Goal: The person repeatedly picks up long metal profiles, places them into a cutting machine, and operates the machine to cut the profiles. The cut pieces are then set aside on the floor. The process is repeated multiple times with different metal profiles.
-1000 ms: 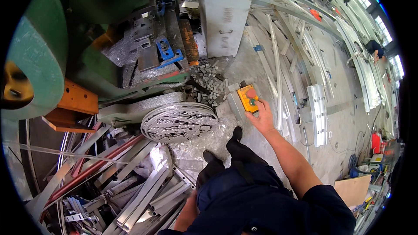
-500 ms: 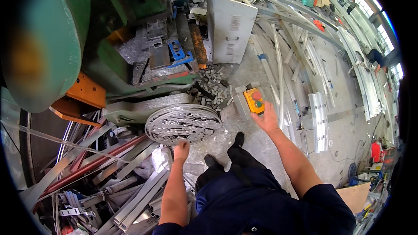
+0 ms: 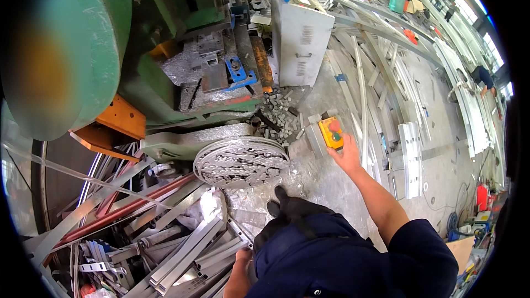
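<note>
My right hand (image 3: 346,155) curls round the near corner of a yellow push-button box (image 3: 326,139), thumb at its near edge and fingers along its right side. The box carries a red and a green button and sits against a grey metal stand (image 3: 314,137). My left hand (image 3: 243,255) is low by my left side, next to a pile of long metal profiles (image 3: 190,254). Its fingers are mostly hidden, and whether it touches a profile cannot be made out. Ahead stands a green machine (image 3: 160,99) with a work bed (image 3: 212,80) and a blue clamp (image 3: 236,69).
A round foot plate (image 3: 241,163) lies before the machine. Small cut metal pieces (image 3: 282,115) heap beside a grey cabinet (image 3: 301,38). Long strips (image 3: 409,157) cover the floor on the right. A person (image 3: 483,78) bends far right.
My left hand has dropped from beside the round plate down to the profile pile. My right hand stays at the button box. My feet have shifted and the view has moved slightly.
</note>
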Motion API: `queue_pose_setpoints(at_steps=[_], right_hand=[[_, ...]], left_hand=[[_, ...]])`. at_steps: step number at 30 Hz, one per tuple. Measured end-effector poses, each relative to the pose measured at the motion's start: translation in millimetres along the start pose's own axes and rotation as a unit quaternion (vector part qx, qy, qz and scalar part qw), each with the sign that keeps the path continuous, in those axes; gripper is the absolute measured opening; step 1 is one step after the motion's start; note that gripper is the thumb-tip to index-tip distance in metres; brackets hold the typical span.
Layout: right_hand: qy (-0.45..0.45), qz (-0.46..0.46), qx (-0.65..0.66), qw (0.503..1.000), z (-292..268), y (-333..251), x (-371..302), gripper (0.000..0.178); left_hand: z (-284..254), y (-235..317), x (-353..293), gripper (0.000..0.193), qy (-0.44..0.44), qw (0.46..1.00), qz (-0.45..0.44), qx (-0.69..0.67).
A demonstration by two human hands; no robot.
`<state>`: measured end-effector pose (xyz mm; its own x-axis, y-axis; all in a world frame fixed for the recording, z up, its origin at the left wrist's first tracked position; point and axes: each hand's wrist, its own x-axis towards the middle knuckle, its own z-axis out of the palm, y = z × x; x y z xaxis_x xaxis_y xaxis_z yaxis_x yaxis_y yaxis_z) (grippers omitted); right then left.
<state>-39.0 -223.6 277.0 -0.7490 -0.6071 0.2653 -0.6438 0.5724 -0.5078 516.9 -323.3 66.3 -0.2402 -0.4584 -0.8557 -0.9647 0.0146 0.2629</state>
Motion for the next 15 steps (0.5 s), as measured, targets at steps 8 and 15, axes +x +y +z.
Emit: queue_pose_setpoints(at_steps=[8, 15], right_hand=[[0.012, 0.001, 0.001, 1.0, 6.2, -12.7, 2.9, 0.065], [0.034, 0.02, 0.033, 0.999, 6.9, 1.0, -6.4, 0.068]], left_hand=[[-34.9, 38.0, 52.9, 0.03, 0.134, 0.974, 0.049, -0.174], [-91.1, 128.6, 34.1, 0.026, 0.064, 0.978, 0.088, -0.177]])
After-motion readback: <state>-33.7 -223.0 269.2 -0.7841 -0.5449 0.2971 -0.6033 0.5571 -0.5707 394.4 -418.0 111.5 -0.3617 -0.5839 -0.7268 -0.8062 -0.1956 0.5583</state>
